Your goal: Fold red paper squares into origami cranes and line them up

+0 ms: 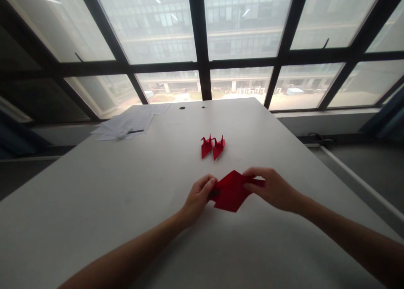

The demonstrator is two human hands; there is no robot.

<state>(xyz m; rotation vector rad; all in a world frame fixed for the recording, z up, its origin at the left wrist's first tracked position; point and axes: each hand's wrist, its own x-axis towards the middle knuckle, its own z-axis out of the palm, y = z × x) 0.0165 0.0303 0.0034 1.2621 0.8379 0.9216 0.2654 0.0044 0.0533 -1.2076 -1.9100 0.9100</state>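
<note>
A sheet of red origami paper (232,192), partly folded, is held between my two hands above the near part of the table. My left hand (199,195) is closed on its left edge, the thumb lying on top. On the other side, my right hand (269,188) pinches the right corner between thumb and fingers, and a narrow red tip sticks out past the grip. Just beyond the paper stand two finished red paper cranes, a left crane (206,147) and a right crane (218,148), side by side. Fingers hide the paper's left and right ends.
The white table (94,204) reaches toward large dark-framed windows. At its far left lie loose printed sheets (126,122) with a dark pen (136,131) on them. A round cable hole (182,108) is near the far edge. A dark cable (320,137) lies beyond the table's right side.
</note>
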